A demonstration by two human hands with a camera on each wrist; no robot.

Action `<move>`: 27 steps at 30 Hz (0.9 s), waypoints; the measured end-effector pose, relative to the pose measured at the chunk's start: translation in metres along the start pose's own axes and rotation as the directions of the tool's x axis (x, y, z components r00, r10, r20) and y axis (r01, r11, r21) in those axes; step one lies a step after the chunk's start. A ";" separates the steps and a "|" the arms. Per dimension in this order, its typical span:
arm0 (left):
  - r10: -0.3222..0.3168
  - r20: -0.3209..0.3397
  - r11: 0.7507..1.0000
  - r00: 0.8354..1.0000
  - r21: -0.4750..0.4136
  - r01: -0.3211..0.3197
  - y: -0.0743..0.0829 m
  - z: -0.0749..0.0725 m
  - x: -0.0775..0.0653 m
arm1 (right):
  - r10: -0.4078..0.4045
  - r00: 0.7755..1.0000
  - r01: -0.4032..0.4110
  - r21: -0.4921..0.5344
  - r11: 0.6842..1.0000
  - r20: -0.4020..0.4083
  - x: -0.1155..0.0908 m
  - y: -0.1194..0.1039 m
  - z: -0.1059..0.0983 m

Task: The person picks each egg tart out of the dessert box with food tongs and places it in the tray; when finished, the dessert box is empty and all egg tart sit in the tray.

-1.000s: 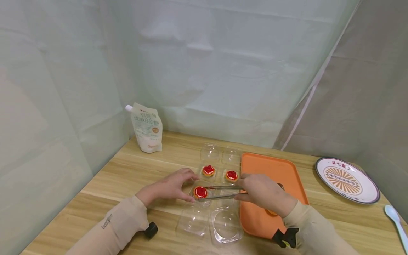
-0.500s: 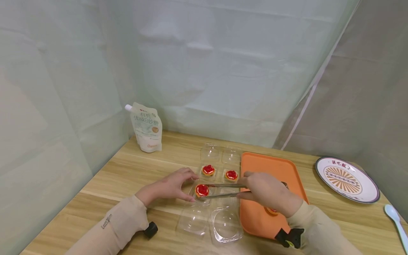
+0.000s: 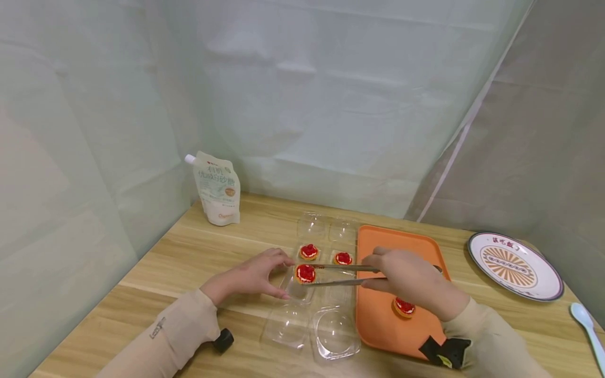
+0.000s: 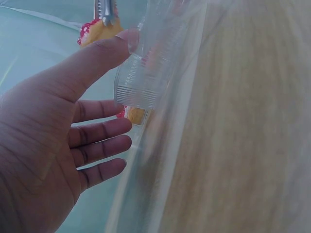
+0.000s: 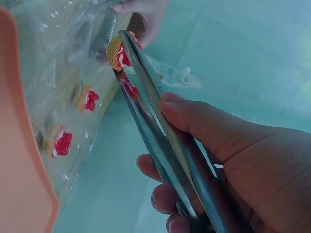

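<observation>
My right hand [image 3: 408, 275] grips a pair of metal tongs [image 5: 160, 131], thumb on one arm and fingers round the other. Between the tong tips is a small tart [image 3: 305, 273] with a red topping, raised above a clear plastic box [image 4: 141, 85]. My left hand [image 3: 255, 274] lies at the left side of this box, its thumb at the edge and the other fingers loosely extended. Two similar tarts, a left one [image 3: 309, 251] and a right one [image 3: 343, 258], sit in clear boxes just behind. Another tart [image 3: 404, 307] lies on the orange tray [image 3: 378, 331].
Clear hinged lids [image 3: 335, 333] lie folded out in front, and others [image 3: 312, 226] stand behind. A white pouch [image 3: 218, 191] stands at the back left. On the right are a patterned plate [image 3: 515, 268] and a light blue spoon [image 3: 588, 333]. Cloth walls [image 3: 321, 105] enclose the table.
My right hand has moved right and slightly away from me, lifting the tart in the tongs up and to the right. The tart on the tray has come into view. My left hand stays put.
</observation>
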State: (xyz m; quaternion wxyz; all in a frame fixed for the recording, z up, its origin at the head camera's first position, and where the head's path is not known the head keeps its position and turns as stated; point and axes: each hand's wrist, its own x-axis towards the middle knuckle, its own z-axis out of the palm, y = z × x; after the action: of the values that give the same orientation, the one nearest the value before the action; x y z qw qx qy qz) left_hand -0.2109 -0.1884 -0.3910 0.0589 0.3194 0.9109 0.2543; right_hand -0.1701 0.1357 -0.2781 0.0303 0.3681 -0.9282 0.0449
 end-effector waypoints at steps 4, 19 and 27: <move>-0.004 0.000 1.000 1.000 -0.001 0.004 -0.001 0.001 0.000 | -0.009 0.999 0.007 -0.048 0.999 -0.041 -0.006 0.004 -0.005; 0.005 -0.003 1.000 1.000 -0.004 -0.005 -0.003 -0.001 0.000 | 0.079 0.997 -0.081 -0.082 0.993 -0.025 -0.034 0.025 -0.017; 0.018 -0.001 1.000 1.000 0.007 -0.018 -0.005 0.002 0.001 | 0.103 0.992 -0.109 -0.092 0.990 -0.071 -0.062 0.038 -0.013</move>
State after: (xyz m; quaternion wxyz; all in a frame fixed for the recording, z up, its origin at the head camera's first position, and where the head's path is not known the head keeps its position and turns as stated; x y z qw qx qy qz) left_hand -0.2140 -0.1896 -0.3951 0.0552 0.3275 0.9090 0.2520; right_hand -0.1509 0.2065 -0.2727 0.0760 0.3146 -0.9461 0.0141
